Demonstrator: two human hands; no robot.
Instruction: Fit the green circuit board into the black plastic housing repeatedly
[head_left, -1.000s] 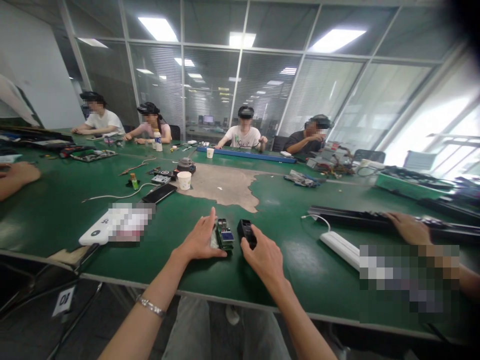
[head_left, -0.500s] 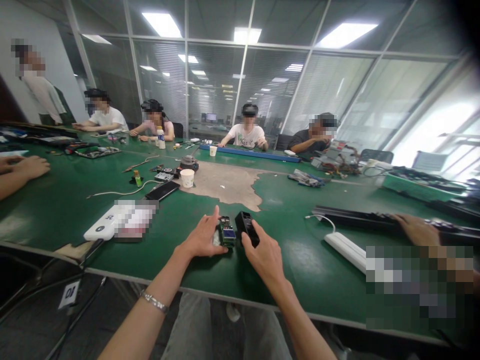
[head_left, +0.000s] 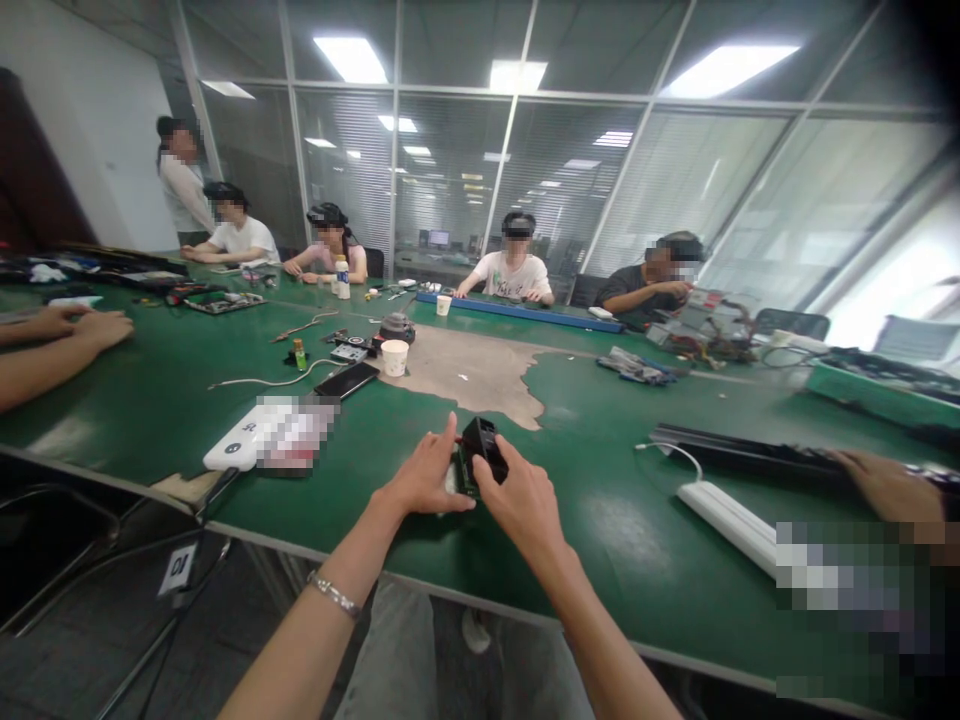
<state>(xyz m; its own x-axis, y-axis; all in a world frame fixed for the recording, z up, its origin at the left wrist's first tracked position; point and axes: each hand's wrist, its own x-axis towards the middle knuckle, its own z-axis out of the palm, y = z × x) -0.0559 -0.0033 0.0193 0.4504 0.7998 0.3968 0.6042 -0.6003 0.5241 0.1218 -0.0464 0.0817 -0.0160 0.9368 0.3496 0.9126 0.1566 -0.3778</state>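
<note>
Right in front of me, near the table's front edge, a green circuit board point(head_left: 464, 476) is in my left hand point(head_left: 421, 478), thumb at its near end and fingers along its left side. A black plastic housing point(head_left: 481, 438) is gripped by my right hand point(head_left: 531, 500), fingers on its right side and top. The housing sits over the board's right part and hides most of it, including the small display. Whether the two parts touch cannot be made out.
A white power bank point(head_left: 238, 440) and a black phone point(head_left: 346, 381) lie left, with a paper cup point(head_left: 394, 358) behind. On the right are a white power strip point(head_left: 727, 525) and a black rail point(head_left: 720, 455) under another person's hand point(head_left: 892, 480). Several people sit around the green table point(head_left: 600, 530).
My right hand has brought the black housing leftward over the circuit board, covering its display. My left hand keeps its hold. The whole view has shifted slightly.
</note>
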